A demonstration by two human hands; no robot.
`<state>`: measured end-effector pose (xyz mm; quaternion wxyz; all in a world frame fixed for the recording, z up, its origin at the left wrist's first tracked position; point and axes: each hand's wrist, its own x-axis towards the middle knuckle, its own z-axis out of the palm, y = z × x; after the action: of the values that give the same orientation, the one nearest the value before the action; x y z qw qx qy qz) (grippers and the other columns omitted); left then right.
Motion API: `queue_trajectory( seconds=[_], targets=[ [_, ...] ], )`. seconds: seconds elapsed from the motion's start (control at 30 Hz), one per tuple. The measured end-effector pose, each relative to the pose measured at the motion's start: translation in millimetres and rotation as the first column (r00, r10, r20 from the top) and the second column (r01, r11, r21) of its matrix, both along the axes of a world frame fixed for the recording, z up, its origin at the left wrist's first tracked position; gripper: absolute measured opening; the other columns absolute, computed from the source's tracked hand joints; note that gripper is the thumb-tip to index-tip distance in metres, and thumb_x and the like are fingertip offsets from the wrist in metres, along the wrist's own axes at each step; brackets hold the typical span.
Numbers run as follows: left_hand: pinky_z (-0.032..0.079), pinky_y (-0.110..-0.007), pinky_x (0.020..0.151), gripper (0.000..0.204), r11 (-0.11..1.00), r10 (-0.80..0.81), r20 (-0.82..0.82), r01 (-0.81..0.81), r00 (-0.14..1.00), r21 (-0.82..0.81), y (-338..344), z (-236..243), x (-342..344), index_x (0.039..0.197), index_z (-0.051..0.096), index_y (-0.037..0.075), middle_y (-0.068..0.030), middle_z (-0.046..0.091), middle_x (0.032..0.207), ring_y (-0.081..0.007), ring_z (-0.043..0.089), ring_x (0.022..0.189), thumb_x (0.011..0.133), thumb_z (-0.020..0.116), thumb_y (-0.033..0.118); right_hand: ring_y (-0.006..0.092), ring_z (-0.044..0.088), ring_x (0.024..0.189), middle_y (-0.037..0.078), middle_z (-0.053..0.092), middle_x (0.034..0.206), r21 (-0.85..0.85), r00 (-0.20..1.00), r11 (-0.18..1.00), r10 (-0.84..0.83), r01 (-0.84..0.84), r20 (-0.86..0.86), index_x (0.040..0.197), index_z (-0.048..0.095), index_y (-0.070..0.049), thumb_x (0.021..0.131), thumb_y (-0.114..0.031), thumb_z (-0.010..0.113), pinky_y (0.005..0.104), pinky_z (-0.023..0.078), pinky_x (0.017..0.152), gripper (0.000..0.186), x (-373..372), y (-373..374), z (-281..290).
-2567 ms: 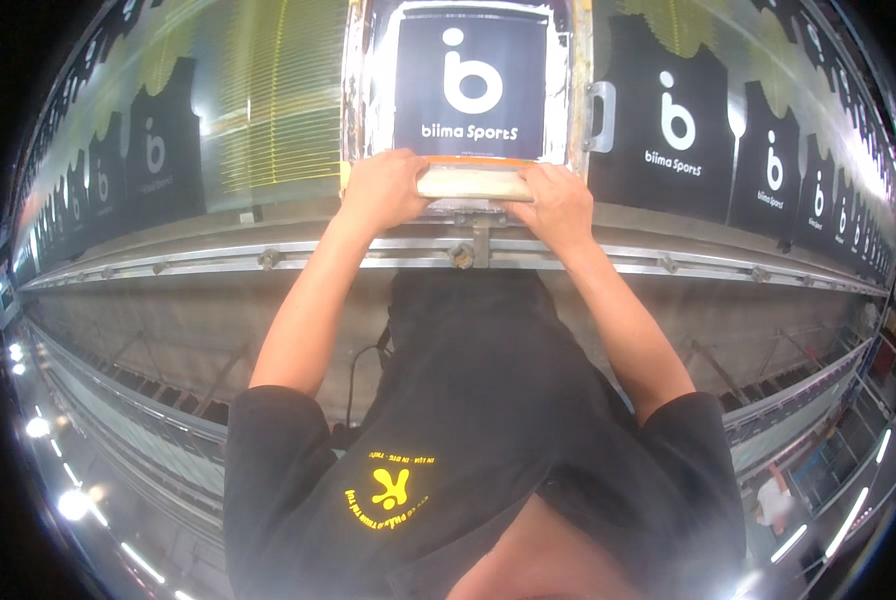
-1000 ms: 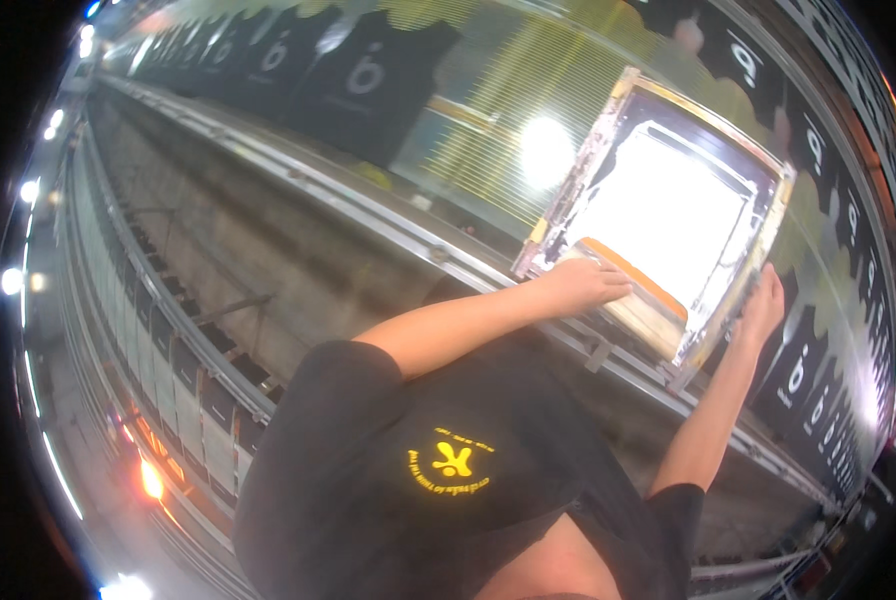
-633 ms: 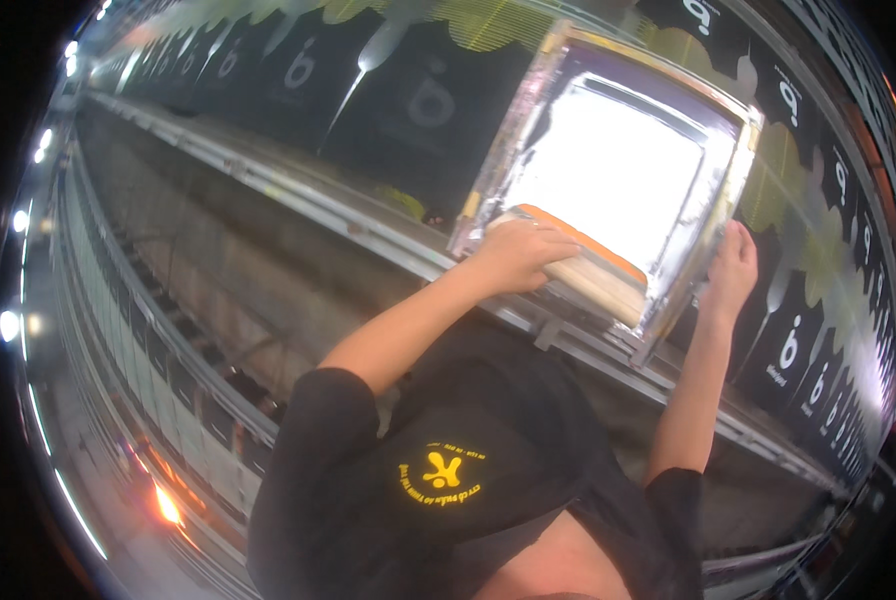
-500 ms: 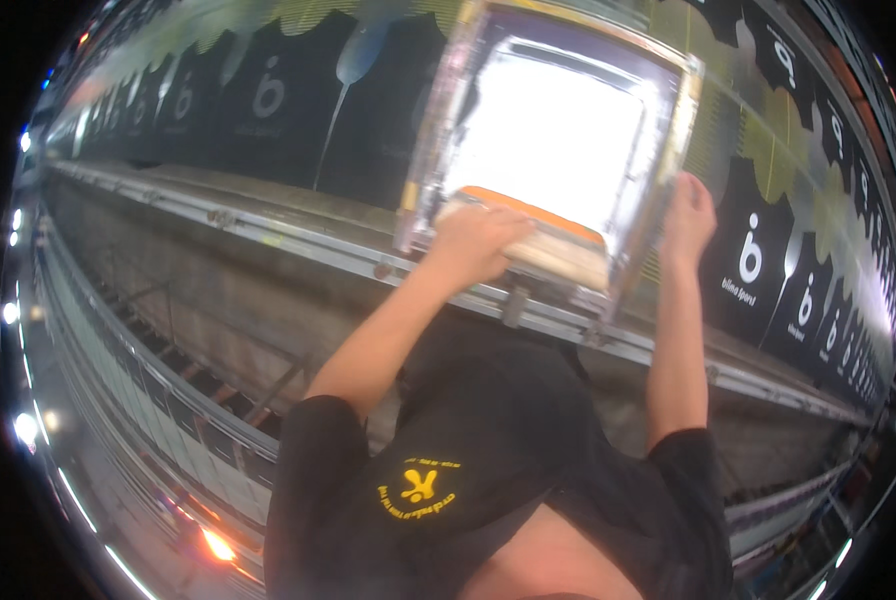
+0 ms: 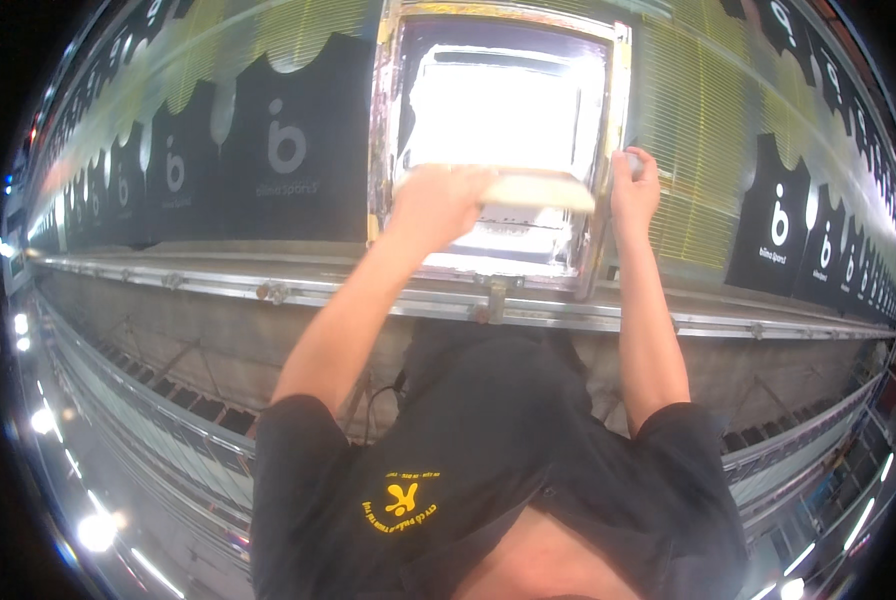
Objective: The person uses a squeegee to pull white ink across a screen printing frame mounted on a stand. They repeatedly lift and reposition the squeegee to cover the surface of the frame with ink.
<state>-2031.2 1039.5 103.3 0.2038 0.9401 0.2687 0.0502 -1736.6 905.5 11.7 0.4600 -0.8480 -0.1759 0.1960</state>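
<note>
A screen-printing frame (image 5: pixel 381 130) lies on the long table, with bright white ink (image 5: pixel 498 110) across its mesh. My left hand (image 5: pixel 438 205) is closed around the left part of a squeegee (image 5: pixel 546 191) with a pale wooden handle. The squeegee lies crosswise over the lower half of the screen, slightly blurred by motion. Just outside the frame's right side is my right hand (image 5: pixel 635 195), its fingers curled beside the edge. Something small and greyish shows between its thumb and fingers, too unclear to name.
Black sleeveless garment pieces (image 5: pixel 308 140) with a pale print lie in a row to the left, and more garment pieces (image 5: pixel 773 215) to the right, over yellow-striped table surface (image 5: pixel 693 150). A metal rail (image 5: pixel 368 297) with clamps runs along the near table edge.
The squeegee has moved away from the near end of the screen, toward its middle, in my left hand. My view has turned, so the frame now appears straighter and farther left.
</note>
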Motion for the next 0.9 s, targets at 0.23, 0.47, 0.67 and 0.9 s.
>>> queue_trajectory(
  seconds=[0.23,0.47,0.67,0.9],
  targets=[
    [0.06,-0.049,0.081,0.024,0.998,-0.036,-0.158,0.026,0.987,-0.064,122,-10,110,0.115,0.082,0.025,-0.0068,0.081,0.1,-0.0327,0.077,0.1,0.093,0.072,0.029,0.011,0.054,0.08,-0.001,0.06,0.088,-0.112,0.998,0.993,0.025,-0.031,-0.056,0.131,0.069,-0.013,0.099,-0.036,0.079,0.031,0.048,0.076,0.04,8,-18,-3],
    [0.06,-0.048,0.085,0.029,0.994,-0.103,-0.324,0.088,0.941,-0.061,189,-13,126,0.11,0.081,0.016,-0.0111,0.08,0.095,-0.0338,0.076,0.096,0.094,0.076,0.039,0.0128,0.06,0.079,0.001,0.066,0.088,-0.089,0.999,0.996,-0.014,0.009,-0.047,0.132,0.069,-0.01,0.097,-0.038,0.081,0.0313,0.052,0.078,0.047,-1,1,2],
    [0.061,-0.048,0.08,0.047,0.999,-0.051,-0.433,0.043,0.9,-0.029,207,-13,103,0.097,0.083,0.01,-0.0138,0.079,0.087,-0.0345,0.077,0.088,0.094,0.076,0.057,0.0353,0.071,0.113,0.017,0.075,0.119,-0.095,0.696,0.952,0.278,-0.29,0.662,0.139,0.069,-0.004,0.091,-0.049,0.086,0.0437,0.056,0.095,0.068,39,85,45],
    [0.06,-0.048,0.08,0.056,0.995,-0.024,-0.361,0.056,0.932,0.077,210,-35,96,0.092,0.084,0.011,-0.0146,0.079,0.086,-0.0362,0.077,0.085,0.086,0.076,0.067,0.0285,0.076,0.086,0.008,0.078,0.088,-0.686,0.508,0.451,0.85,-0.571,0.135,0.109,0.082,-0.011,0.089,-0.057,0.083,0.0429,0.059,0.079,0.049,32,185,72]
  ],
)
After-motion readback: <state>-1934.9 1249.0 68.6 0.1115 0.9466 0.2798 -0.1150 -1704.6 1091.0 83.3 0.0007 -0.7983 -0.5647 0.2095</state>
